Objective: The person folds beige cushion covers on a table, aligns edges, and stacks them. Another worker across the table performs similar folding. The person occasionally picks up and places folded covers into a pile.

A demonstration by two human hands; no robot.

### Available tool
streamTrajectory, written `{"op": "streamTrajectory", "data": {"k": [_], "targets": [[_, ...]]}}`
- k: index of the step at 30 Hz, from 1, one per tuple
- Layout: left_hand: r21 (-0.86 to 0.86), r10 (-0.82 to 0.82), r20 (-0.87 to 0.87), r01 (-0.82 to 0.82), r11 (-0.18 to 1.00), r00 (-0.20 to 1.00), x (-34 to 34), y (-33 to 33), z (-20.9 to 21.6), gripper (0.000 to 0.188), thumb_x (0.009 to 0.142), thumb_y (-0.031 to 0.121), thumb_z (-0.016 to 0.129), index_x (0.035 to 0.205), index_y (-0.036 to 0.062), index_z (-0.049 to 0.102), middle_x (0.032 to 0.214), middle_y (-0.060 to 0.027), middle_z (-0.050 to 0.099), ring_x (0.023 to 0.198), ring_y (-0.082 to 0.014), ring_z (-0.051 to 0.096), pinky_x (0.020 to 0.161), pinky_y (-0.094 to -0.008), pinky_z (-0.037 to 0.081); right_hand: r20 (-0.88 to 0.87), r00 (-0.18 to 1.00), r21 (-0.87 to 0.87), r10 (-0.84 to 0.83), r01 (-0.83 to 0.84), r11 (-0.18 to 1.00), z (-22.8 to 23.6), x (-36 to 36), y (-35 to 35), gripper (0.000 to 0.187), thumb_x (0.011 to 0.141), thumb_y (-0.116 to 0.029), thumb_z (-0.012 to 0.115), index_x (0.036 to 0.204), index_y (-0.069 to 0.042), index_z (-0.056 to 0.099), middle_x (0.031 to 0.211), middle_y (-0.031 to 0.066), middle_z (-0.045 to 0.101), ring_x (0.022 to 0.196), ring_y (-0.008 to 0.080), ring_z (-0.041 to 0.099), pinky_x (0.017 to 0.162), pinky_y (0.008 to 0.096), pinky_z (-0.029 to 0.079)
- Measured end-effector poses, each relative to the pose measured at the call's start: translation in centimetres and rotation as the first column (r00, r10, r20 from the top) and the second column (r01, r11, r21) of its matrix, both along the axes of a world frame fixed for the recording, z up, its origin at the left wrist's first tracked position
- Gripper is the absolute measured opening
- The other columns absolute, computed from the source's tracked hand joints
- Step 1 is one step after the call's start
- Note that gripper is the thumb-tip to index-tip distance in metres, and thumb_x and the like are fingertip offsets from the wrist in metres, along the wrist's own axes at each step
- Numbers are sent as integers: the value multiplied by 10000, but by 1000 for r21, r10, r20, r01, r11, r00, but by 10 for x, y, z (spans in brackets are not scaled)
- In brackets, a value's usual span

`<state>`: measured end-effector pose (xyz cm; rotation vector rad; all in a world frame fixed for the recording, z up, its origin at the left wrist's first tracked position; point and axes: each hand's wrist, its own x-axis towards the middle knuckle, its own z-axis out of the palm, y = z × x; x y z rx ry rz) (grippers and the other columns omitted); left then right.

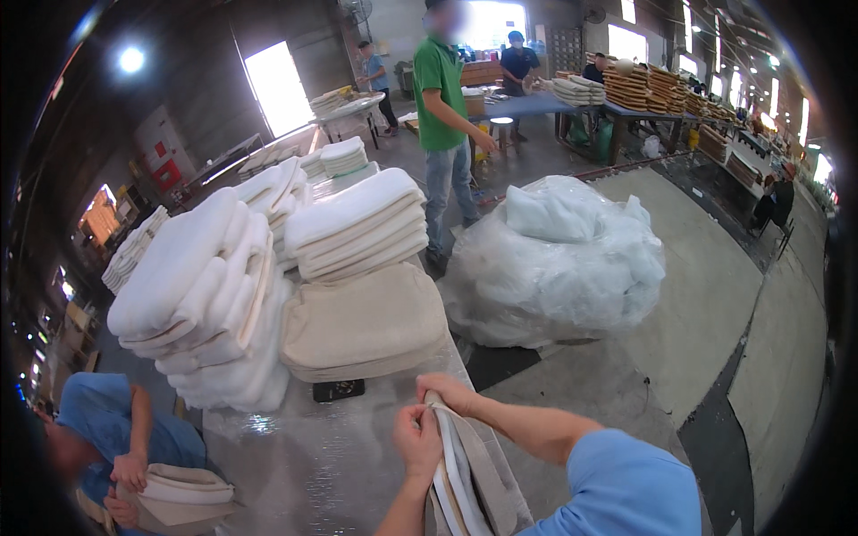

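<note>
Head view. At the near edge of a table (268, 460) with a shiny, clear-looking covering, the person's two bare hands meet at the upper end of a padded piece (460, 478), beige outside with white layers within. The left hand (418, 442) has its fingers bent in a narrow grip on the near side of that end; the right hand (447, 393), set slightly farther off, closes over the top of it. The padded piece lies lengthwise below both hands and runs out at the lower edge of the view; its lower end is hidden.

Beyond the hands, a black flat object (338, 390) rests on the table, just beside a stack of beige pieces (366, 322). Behind this stands a stack of white pieces (357, 223), and to its left a taller, leaning white pile (192, 277). On the floor to the right, as I see it, sits a large bundle in clear plastic (554, 268), filled with white material. At lower left, a co-worker in blue (134, 429) holds another beige-and-white piece (183, 487); a co-worker in green (442, 107) stands behind the table's far side.
</note>
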<state>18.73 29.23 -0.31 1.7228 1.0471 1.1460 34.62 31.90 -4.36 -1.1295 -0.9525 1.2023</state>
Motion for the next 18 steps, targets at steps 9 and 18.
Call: {"op": "streamTrajectory", "data": {"k": [9,18], "targets": [[179,-40,-34,45,983,999,10,0,1,97,894,26,709,951,4,633,1027,-171,673,983,-349,657,893,-431,516,-83,994,118,-70,79,990,-38,1,-29,465,1126,-440,483,1105,-34,709,1063,35,686,1028,140,606,950,310,476],[38,-35,54,33,999,998,8,2,-10,82,926,40,690,981,-9,654,1045,-180,707,990,-324,683,905,-413,525,-10,999,143,-53,54,988,-15,-8,-26,400,1110,-357,506,951,-32,677,911,30,656,906,134,594,834,305,477]]}}
